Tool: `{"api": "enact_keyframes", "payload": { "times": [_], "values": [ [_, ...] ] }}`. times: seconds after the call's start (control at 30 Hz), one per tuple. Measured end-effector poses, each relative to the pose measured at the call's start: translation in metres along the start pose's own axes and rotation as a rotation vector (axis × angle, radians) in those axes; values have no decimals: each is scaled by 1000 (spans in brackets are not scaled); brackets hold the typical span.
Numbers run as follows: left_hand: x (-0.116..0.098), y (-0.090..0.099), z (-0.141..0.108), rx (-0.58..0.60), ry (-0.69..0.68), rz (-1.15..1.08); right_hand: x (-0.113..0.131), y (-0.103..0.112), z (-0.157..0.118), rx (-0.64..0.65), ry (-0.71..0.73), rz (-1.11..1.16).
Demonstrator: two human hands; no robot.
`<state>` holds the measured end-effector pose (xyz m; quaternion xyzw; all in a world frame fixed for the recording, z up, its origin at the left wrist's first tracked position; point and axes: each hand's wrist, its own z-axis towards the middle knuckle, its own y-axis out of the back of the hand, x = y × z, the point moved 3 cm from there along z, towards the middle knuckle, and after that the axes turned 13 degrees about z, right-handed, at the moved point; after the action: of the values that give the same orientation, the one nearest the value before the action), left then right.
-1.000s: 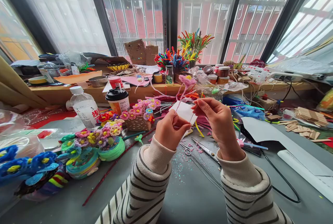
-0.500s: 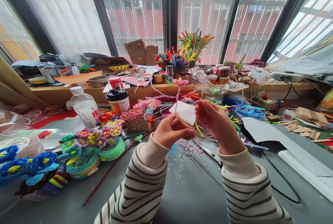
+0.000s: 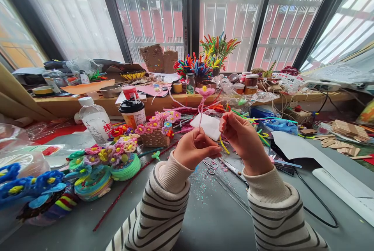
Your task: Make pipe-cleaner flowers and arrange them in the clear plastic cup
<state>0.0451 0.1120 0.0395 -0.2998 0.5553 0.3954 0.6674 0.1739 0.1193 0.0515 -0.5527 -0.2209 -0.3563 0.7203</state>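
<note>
Between the thumb and fingers of my left hand [image 3: 197, 148] is the stem of a pink pipe-cleaner flower [image 3: 204, 92] with a yellow centre. It stands upright above the hand, and its thin stem passes down below the fingers. My right hand [image 3: 244, 138], just to the right, is closed in a pinch on a thin strand that runs down toward the left fingertips. Whether that strand joins the flower stem is hidden. Under the hands lie scissors [image 3: 233, 168], several thin wires [image 3: 229, 192] and scattered glitter [image 3: 201, 190] on the grey table.
Pipe-cleaner flower pots [image 3: 125, 167] crowd the left, near a bottle [image 3: 95, 120] and a lidded cup [image 3: 133, 113]. A folded white tissue [image 3: 207, 125] lies behind my hands. Wooden sticks [image 3: 347, 130] and a black cable [image 3: 320, 220] are at right.
The pink flower and my left hand have shifted slightly to the right. My right hand stays almost in place, still pinching.
</note>
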Motion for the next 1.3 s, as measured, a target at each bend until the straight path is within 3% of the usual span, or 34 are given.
{"api": "enact_keyframes", "payload": {
  "times": [0.47, 0.77, 1.07, 1.3],
  "values": [
    [0, 2, 2, 9, -6, -29, -2, -4, -2, 12, 6, 35],
    [3, 5, 4, 38, 69, -72, -3, -6, 1, 158, 262, -280],
    [2, 2, 2, 23, 111, -86, -3, -1, 3, 80, 272, -235],
    [1, 1, 2, 1, 70, -61, 1, 0, 0, 103, 291, -372]
  ]
}}
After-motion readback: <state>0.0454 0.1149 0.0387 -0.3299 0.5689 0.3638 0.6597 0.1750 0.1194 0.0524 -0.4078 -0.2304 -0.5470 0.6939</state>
